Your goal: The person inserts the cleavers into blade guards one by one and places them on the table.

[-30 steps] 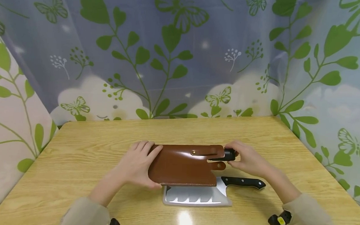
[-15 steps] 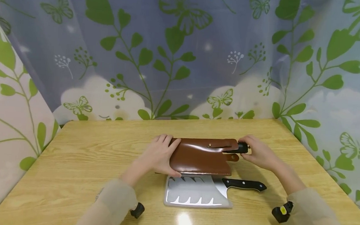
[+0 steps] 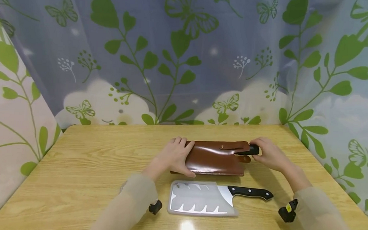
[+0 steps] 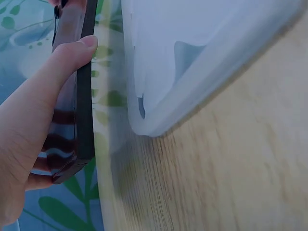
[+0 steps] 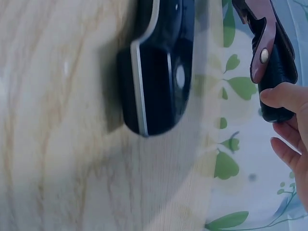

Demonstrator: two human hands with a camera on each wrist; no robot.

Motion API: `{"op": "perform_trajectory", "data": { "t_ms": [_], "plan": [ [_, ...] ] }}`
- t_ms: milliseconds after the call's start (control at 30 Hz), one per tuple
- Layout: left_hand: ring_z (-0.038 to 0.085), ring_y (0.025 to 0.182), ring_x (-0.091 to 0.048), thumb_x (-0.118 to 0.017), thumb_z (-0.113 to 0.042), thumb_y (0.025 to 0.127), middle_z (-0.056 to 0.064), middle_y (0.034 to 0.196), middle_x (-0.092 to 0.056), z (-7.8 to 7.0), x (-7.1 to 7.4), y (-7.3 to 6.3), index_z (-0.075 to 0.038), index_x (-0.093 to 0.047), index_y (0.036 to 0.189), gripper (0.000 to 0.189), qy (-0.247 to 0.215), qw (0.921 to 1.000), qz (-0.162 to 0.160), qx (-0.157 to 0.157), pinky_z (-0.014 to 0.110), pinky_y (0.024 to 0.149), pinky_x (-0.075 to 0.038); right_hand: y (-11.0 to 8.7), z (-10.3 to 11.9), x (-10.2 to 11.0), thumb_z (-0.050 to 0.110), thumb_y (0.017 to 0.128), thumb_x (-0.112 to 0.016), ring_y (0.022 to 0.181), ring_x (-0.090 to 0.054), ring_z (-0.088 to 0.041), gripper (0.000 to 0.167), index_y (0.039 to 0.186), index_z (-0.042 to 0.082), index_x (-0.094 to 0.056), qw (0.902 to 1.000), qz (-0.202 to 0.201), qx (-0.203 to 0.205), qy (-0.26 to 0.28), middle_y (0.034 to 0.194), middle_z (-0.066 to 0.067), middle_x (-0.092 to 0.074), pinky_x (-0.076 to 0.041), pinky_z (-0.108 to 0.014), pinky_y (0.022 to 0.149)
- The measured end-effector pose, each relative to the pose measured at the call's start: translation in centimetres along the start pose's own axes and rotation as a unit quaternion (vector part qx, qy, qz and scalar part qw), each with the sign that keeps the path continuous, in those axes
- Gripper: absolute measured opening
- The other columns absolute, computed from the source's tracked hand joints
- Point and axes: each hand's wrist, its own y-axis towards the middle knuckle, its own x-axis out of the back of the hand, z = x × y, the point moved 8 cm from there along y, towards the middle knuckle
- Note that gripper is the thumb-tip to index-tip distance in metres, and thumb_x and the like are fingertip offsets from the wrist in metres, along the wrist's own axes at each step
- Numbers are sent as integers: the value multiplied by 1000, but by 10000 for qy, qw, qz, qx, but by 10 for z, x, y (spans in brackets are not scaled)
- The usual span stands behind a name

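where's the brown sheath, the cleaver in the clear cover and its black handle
brown sheath [image 3: 217, 161], head view, middle of its leather face
cleaver in the clear cover [image 3: 199, 202], head view, flat of the covered blade
black handle [image 3: 250, 192], head view, midway along the grip

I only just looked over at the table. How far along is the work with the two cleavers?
One cleaver already lies in its clear blade guard near the table's front edge. In hand: the left hand grips the brown leather sheath, the right hand holds the black handle protruding from it. Whether its strap still needs fastening isn't clear.
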Motion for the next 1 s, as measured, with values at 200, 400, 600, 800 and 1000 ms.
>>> {"op": "perform_trajectory", "data": {
  "t_ms": [200,400,600,800,1000],
  "plan": [
    [32,116,-43,-55,-84,57,18,129,-43,1,-7,13,-8,-28,144,119,-41,9993,332,150,42,97,-36,6,-11,-4,-4,68,-73,88,-57,-37,35,100,-9,-60,9998,132,-82,-108,93,-19,-61,-45,-50,78],
    [32,118,-42,-58,-81,58,18,131,-42,1,-18,24,-8,-25,145,118,-232,9962,801,235,41,97,-37,11,-23,-18,-3,67,-75,85,-58,-36,32,97,-8,-61,9987,428,-82,-254,89,-17,-61,-46,-50,77],
    [32,120,-41,-60,-79,60,17,132,-40,0,-30,26,-9,-23,146,117,-444,9918,1166,271,41,99,-36,13,-31,-34,-3,66,-75,82,-58,-33,30,93,-6,-62,9977,636,-100,-201,86,-15,-61,-46,-48,76],
    [30,124,-38,-60,-77,62,15,136,-39,1,-39,24,-10,-22,147,115,-704,9870,1398,354,42,102,-33,12,-37,-48,0,68,-75,84,-58,-33,29,95,-5,-63,9952,922,-259,-196,88,-14,-62,-46,-47,76],
    [31,128,-34,-57,-79,63,15,140,-35,1,-43,21,-12,-19,148,115,-830,9845,1503,346,45,102,-31,9,-35,-49,3,71,-75,85,-58,-33,31,98,-5,-62,9935,998,-350,-427,90,-15,-62,-46,-47,75]
  ]
}}
